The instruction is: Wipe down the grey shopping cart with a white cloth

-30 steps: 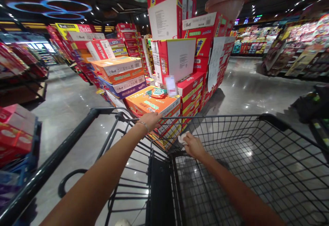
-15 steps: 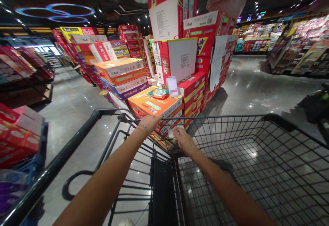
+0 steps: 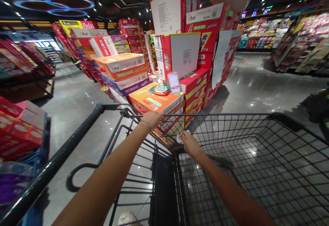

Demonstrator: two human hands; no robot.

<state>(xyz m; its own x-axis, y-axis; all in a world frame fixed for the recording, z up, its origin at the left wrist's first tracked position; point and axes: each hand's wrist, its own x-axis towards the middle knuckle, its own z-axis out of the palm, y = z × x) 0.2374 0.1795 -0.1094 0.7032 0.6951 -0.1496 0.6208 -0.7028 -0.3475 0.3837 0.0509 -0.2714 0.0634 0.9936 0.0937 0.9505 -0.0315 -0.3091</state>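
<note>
My left hand (image 3: 153,119) is closed over the top rim of a black wire shopping cart (image 3: 231,115), near the corner by the child seat. Inside the basket, my right hand (image 3: 191,145) pinches a crumpled white tissue or cloth (image 3: 180,137) against the wires of the far side wall. Which of the two it is, I cannot tell. Beyond the rim, a green and orange soft packet (image 3: 160,89) lies on an orange carton (image 3: 151,99), just past my left hand.
Red and white cartons (image 3: 182,53) are stacked high behind the cart. Orange and purple boxes (image 3: 123,68) stand to their left. The cart's push handle (image 3: 55,161) crosses the left side. Red boxes (image 3: 20,130) sit at far left, and grey floor (image 3: 246,89) stretches right.
My right hand and the white tissue or cloth have shifted slightly right and down along the cart's wires. My left hand stays on the rim. The view has tilted down a little.
</note>
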